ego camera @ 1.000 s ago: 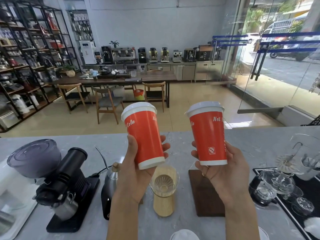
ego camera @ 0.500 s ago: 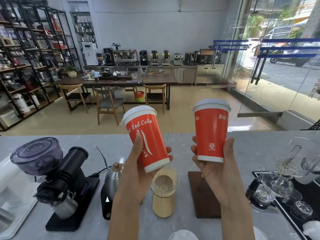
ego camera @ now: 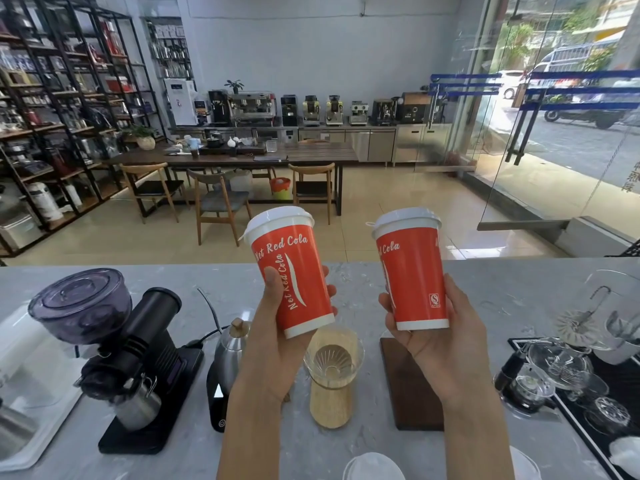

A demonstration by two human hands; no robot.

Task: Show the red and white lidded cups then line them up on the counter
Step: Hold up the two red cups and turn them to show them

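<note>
Currently, the left hand (ego camera: 273,344) is wrapped around the lower part of 1 red paper cup with a white plastic lid (ego camera: 289,270), which leans a little to the left and shows the words "Net Red Cola", while the right hand (ego camera: 438,341) grips the base of a 2nd red paper cup with a white lid (ego camera: 410,268), held nearly upright. Both cups are raised in the air above the grey marble counter (ego camera: 502,292), near each other but not touching, over a glass dripper on a wooden stand (ego camera: 333,372) and a dark wooden board (ego camera: 410,393).
</note>
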